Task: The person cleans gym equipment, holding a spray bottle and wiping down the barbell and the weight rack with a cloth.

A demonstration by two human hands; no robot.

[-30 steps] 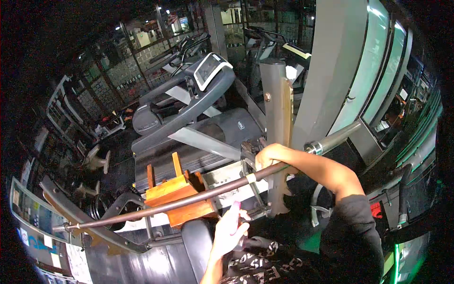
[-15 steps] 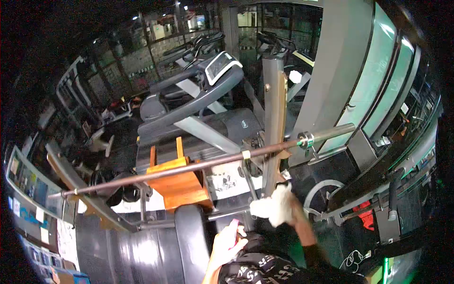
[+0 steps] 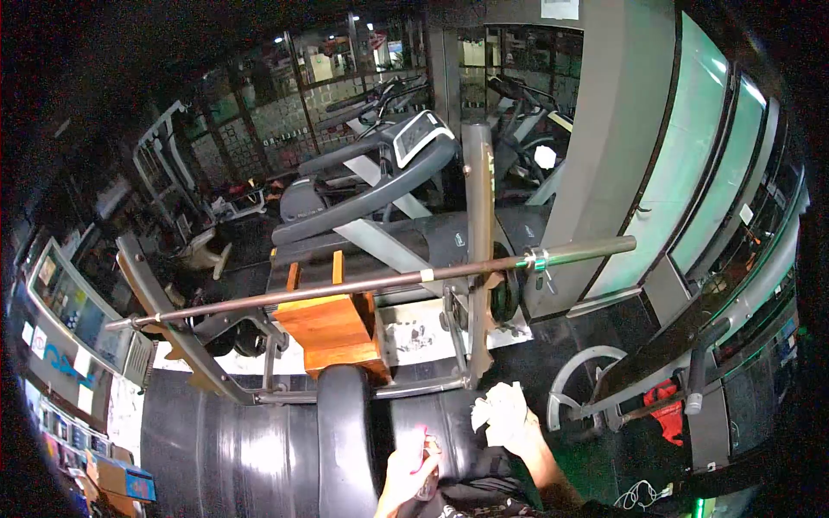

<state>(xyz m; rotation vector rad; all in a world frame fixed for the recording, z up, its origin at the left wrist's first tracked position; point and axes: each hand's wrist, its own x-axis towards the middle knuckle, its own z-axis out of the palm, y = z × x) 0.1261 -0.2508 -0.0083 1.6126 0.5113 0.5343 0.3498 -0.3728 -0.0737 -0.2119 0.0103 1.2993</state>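
Pink-topped bottle (image 3: pixel 429 487) in the left hand's (image 3: pixel 402 476) curled fingers, by the bench's (image 3: pixel 340 436) right edge; the right hand (image 3: pixel 525 439), fingers round white cloth (image 3: pixel 503 413), has drawn back from the rack (image 3: pixel 478 341), leaving the bar (image 3: pixel 380 282) untouched beyond the bench's far end.

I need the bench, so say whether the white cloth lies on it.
No, the right hand holds the white cloth clear of the bench.

Forearms (image 3: pixel 555 483) reach forward — left hand (image 3: pixel 413 467) curled; right hand (image 3: pixel 518 436) clenched.
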